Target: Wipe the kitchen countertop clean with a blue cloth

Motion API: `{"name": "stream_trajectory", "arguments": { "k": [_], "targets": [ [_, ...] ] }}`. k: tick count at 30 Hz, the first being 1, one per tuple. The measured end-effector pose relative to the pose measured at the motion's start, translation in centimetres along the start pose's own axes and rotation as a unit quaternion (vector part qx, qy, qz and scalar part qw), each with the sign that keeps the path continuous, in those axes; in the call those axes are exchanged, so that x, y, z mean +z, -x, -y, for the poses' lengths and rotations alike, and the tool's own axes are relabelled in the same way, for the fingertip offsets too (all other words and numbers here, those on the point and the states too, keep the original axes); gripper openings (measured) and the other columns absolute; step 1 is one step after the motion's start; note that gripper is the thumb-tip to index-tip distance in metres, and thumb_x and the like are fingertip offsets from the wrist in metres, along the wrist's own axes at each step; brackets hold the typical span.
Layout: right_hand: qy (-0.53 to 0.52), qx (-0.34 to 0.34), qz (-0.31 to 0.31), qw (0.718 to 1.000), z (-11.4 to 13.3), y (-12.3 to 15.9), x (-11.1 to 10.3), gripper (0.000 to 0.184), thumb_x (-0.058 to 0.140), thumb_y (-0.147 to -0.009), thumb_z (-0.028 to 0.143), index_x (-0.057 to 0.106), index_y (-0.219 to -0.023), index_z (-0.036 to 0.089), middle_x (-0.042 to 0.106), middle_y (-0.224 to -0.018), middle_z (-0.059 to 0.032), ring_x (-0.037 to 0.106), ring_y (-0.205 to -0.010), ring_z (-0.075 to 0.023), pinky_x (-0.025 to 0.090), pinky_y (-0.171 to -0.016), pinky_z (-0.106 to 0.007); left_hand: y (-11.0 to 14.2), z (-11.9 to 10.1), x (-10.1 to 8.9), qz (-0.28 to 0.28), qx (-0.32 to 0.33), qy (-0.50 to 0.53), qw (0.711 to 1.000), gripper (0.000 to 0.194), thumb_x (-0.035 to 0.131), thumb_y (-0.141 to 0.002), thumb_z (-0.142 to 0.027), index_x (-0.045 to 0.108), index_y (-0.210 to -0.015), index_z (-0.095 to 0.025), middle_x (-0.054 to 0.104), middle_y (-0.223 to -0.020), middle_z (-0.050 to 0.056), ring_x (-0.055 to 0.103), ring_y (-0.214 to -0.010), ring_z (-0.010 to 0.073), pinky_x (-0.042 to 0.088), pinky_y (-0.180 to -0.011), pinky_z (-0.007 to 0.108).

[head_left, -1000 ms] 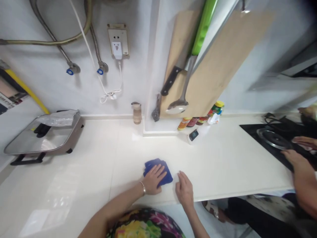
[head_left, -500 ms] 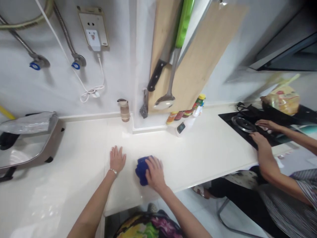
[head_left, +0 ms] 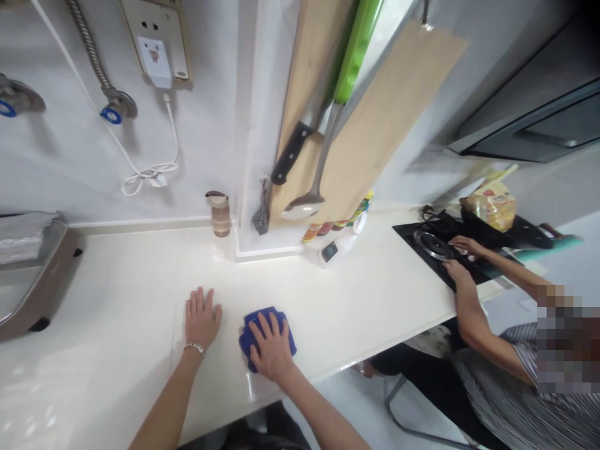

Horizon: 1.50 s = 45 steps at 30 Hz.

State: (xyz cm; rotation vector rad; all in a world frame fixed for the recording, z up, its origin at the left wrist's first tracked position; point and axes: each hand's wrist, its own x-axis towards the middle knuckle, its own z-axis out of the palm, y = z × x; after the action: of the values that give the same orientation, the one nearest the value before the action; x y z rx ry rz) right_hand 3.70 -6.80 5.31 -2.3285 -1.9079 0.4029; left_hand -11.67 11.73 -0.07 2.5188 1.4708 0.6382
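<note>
Knife (head_left: pixel 291 153), ladle (head_left: pixel 323 153) and board (head_left: pixel 389 119) on the wall; jars (head_left: pixel 325 230) and a brown-capped bottle (head_left: pixel 220 215) at its foot; pan (head_left: pixel 37 281), far left; hob (head_left: pixel 445 250), right, with a person (head_left: pixel 497 381) beside it

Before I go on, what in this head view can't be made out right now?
All in the head view:
- Underside of the blue cloth: under the right hand.
- Far part of the brown pan: cut off by the left edge.
- Condiment jars: upper parts behind the cutting board, labels too small.
- Dark display: reading too small.
- Item at the co-worker's hand: small and blurred.
</note>
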Motion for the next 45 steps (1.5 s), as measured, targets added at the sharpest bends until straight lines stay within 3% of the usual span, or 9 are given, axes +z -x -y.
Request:
{"name": "stream_trajectory", "arguments": {
  "k": [7,13,17,20,22,25,31,37,45],
  "targets": [
    [-0.033,-0.026,-0.025,0.999,-3.1,1.3,0.0,0.06,0.037,-0.097,0.056,0.03,-0.154,0.037,0.025,-0.164,-0.0005,0.011,-0.152,-0.0365,0.0,-0.117,-0.075,-0.2,0.2,0.3,-0.011,-0.006,0.012,1.0,0.06,0.035,-0.095,-0.041,0.048,-0.146,-0.012,0.032,-0.16,0.017,0.017,-0.153,0.0357,0.022,-0.121,0.062],
    [0.013,0.106,-0.092,0.99,-12.1,4.3,0.3,0.056,0.04,-0.096,0.042,0.037,-0.151,0.036,0.032,-0.161,-0.0021,0.018,-0.151,-0.0346,0.008,-0.117,-0.073,-0.3,-0.2,0.1,-0.014,-0.003,-0.03,0.999,0.062,0.031,-0.096,-0.041,0.049,-0.144,-0.008,0.034,-0.159,0.021,0.018,-0.152,0.0362,0.023,-0.12,0.059],
    [0.072,0.182,-0.142,0.97,-19.0,5.9,0.1,0.055,0.035,-0.096,0.038,0.041,-0.15,0.033,0.036,-0.159,-0.0029,0.022,-0.149,-0.0332,0.015,-0.116,-0.07,-0.3,0.0,0.0,-0.007,-0.004,-0.035,0.999,0.062,0.033,-0.095,-0.042,0.047,-0.146,-0.012,0.035,-0.159,0.018,0.019,-0.152,0.0348,0.023,-0.121,0.059],
    [0.084,0.246,-0.183,0.948,-22.4,5.5,0.2,0.054,0.031,-0.096,0.039,0.045,-0.147,0.03,0.04,-0.157,-0.0055,0.025,-0.148,-0.0337,0.017,-0.114,-0.072,-0.3,0.2,0.1,-0.008,-0.001,-0.036,0.999,0.062,0.033,-0.094,-0.043,0.045,-0.148,-0.014,0.035,-0.16,0.016,0.018,-0.153,0.0344,0.023,-0.121,0.059],
    [0.083,0.301,-0.214,0.926,-22.8,4.2,0.3,0.055,0.028,-0.097,0.038,0.048,-0.146,0.024,0.041,-0.155,-0.0112,0.026,-0.146,-0.0378,0.016,-0.111,-0.075,-0.3,0.3,0.0,-0.006,0.002,-0.038,0.999,0.062,0.033,-0.094,-0.044,0.044,-0.149,-0.016,0.035,-0.16,0.016,0.017,-0.153,0.0343,0.023,-0.121,0.059],
    [0.084,0.352,-0.235,0.902,-21.1,1.3,0.5,0.058,0.025,-0.097,0.034,0.047,-0.146,0.012,0.04,-0.154,-0.0208,0.023,-0.145,-0.046,0.011,-0.106,-0.081,-0.4,0.2,-0.1,0.002,0.001,-0.044,0.999,0.063,0.033,-0.095,-0.044,0.043,-0.149,-0.016,0.034,-0.16,0.015,0.016,-0.153,0.0342,0.023,-0.121,0.059],
    [0.05,0.207,-0.159,0.964,-17.3,-5.0,-0.4,0.059,0.038,-0.094,0.036,0.041,-0.15,0.019,0.031,-0.16,-0.0138,0.016,-0.148,-0.0422,0.0,-0.114,-0.074,-0.6,-0.1,-0.4,0.023,0.004,-0.064,0.998,0.062,0.031,-0.096,-0.043,0.043,-0.149,-0.011,0.028,-0.162,0.018,0.012,-0.154,0.0341,0.021,-0.122,0.057],
    [0.031,0.093,-0.126,0.987,-19.3,-10.3,-2.5,0.059,0.041,-0.092,0.036,0.042,-0.15,0.022,0.032,-0.161,-0.0087,0.014,-0.149,-0.0369,-0.001,-0.118,-0.067,-0.5,0.0,-0.5,0.042,0.002,-0.081,0.996,0.061,0.031,-0.097,-0.043,0.04,-0.15,-0.013,0.024,-0.164,0.016,0.011,-0.154,0.0318,0.02,-0.124,0.055],
    [0.029,0.1,-0.134,0.985,-20.6,-14.7,-3.8,0.057,0.041,-0.092,0.038,0.046,-0.147,0.026,0.04,-0.156,-0.0063,0.022,-0.147,-0.0341,0.003,-0.12,-0.064,-0.4,0.6,0.0,0.018,0.013,-0.082,0.996,0.058,0.036,-0.097,-0.04,0.042,-0.149,-0.014,0.029,-0.162,0.017,0.016,-0.153,0.0329,0.023,-0.122,0.057]
  ]
}}
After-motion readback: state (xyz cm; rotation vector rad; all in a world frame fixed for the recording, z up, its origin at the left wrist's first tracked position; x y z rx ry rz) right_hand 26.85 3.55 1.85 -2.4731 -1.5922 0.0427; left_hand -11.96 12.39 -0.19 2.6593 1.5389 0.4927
